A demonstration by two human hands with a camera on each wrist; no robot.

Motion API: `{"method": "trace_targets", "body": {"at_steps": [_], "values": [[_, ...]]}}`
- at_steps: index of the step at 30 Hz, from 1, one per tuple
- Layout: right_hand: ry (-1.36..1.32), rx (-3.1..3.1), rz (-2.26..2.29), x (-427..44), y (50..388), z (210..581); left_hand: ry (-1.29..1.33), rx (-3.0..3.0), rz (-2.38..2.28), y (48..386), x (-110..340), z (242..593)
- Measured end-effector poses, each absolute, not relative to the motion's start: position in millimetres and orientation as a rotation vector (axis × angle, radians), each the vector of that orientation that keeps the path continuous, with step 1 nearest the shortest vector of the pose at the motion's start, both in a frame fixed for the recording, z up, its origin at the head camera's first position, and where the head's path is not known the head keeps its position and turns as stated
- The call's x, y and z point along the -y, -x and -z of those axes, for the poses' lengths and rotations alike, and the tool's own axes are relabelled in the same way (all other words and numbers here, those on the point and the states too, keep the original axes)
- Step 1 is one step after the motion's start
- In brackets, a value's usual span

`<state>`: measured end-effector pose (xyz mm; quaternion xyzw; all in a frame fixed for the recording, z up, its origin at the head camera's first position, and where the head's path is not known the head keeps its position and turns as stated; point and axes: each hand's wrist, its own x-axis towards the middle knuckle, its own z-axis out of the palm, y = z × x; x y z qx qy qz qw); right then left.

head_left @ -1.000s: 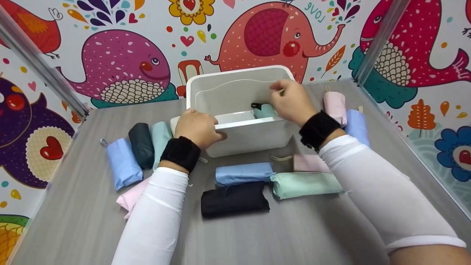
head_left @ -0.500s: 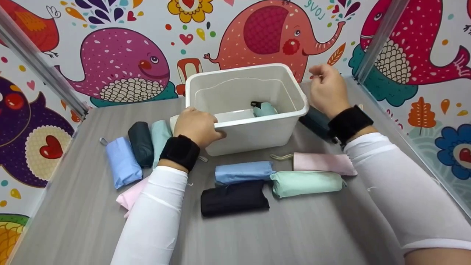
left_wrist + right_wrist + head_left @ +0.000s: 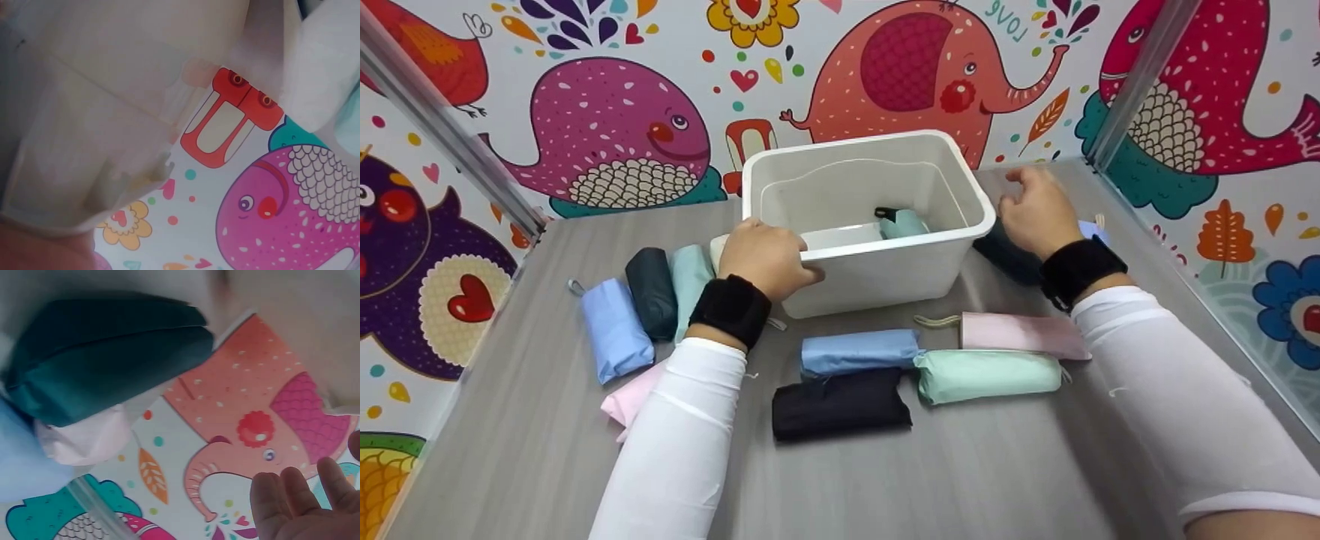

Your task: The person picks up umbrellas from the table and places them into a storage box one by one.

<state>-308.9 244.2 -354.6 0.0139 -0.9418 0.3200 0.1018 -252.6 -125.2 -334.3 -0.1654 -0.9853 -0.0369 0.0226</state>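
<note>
A white plastic bin [image 3: 877, 274] stands at the back of the table. My left hand [image 3: 765, 259] grips its near left rim; in the left wrist view the bin's blurred pale wall [image 3: 101, 107] fills the upper left. Inside the bin lies a teal cloth bundle [image 3: 904, 223] with a black end, like a folded umbrella. Right of the bin, my right hand [image 3: 1039, 214] hovers with loosely bent fingers, holding nothing. Just beneath it lies a dark green bundle [image 3: 1005, 251], partly hidden by hand and wrist. The right wrist view shows my fingers [image 3: 267, 500] apart from this bundle.
Blue [image 3: 616, 330], dark [image 3: 651, 292], teal [image 3: 688, 281] and pink [image 3: 634, 394] bundles lie left. In front are blue [image 3: 859, 352], black [image 3: 840, 405], mint [image 3: 990, 375] and pink [image 3: 1020, 334] ones. Others lie behind my right wrist. Patterned walls enclose the table.
My right hand has moved from over the bin's right rim out to its right side, then slightly lower. My left hand has kept its grip on the rim.
</note>
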Motion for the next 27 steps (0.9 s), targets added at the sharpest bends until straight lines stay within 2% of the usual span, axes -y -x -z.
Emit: {"method": "trace_targets", "body": {"at_steps": [12, 27], "values": [[-0.076, 2.997, -0.738, -267.6, 313.3, 386.8, 0.522, 3.040, 0.079, 252.4, 125.1, 335.5], [-0.080, 3.259, -0.584, -266.0, 312.2, 398.7, 0.526, 3.034, 0.065, 252.8, 125.2, 336.0]]}}
